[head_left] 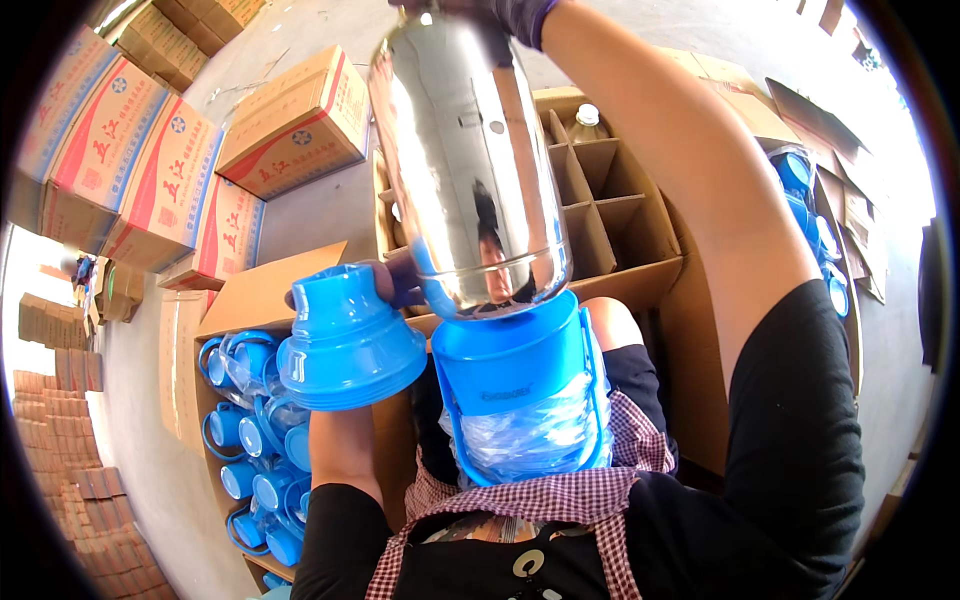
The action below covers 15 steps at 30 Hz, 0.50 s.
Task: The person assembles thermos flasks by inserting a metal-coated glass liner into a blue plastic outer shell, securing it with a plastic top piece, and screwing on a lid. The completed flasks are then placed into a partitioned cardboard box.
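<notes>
My right hand [505, 14], in a dark purple glove, grips the top of a shiny silver thermos flask liner [470, 150] at the upper edge of the view. The liner is slightly tilted, and its rounded bottom is over the mouth of a blue plastic thermos casing [500, 350]. That casing stands between my knees, with its handle hanging around it and clear plastic wrap about its lower part. My left hand [400, 280] is closed on a blue thermos collar [345, 345] just left of the casing. The collar and liner partly hide its fingers.
Ahead is an open carton [625, 225] with cardboard dividers and more liners. Blue thermos parts fill a box [255, 440] at my left; another group [815, 225] is at far right. Printed cartons [150, 160] stand stacked at the upper left, beside a single closed carton [295, 120].
</notes>
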### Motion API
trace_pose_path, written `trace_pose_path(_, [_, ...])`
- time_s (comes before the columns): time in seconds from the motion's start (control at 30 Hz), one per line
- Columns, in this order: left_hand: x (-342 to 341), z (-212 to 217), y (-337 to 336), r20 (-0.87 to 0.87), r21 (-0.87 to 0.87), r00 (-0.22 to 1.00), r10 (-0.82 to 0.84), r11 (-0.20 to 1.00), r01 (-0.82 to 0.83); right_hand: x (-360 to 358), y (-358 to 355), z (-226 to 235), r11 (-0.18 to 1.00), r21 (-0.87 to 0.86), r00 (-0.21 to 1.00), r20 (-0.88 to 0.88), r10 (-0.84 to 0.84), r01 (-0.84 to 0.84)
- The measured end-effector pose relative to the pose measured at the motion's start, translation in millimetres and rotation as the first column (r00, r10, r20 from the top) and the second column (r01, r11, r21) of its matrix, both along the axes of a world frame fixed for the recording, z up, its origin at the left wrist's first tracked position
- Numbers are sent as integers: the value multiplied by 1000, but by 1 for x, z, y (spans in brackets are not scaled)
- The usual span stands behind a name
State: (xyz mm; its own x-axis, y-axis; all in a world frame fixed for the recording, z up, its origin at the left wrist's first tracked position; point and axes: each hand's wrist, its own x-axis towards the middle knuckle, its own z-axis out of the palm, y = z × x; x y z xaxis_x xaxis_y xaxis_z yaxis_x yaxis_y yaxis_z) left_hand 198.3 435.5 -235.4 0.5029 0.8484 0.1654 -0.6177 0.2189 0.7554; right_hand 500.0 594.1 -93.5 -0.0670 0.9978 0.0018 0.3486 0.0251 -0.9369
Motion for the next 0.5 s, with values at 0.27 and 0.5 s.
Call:
trace_pose_path(0.27, [23, -4, 24, 80, -63, 997, 11, 998, -6, 9, 31, -117, 990, -36, 990, 11, 137, -137])
trace_pose_path(0.5, [32, -7, 41, 142, -126, 990, 25, 992, -7, -19, -155, -111, 922, 345, 976, 178, 122, -178])
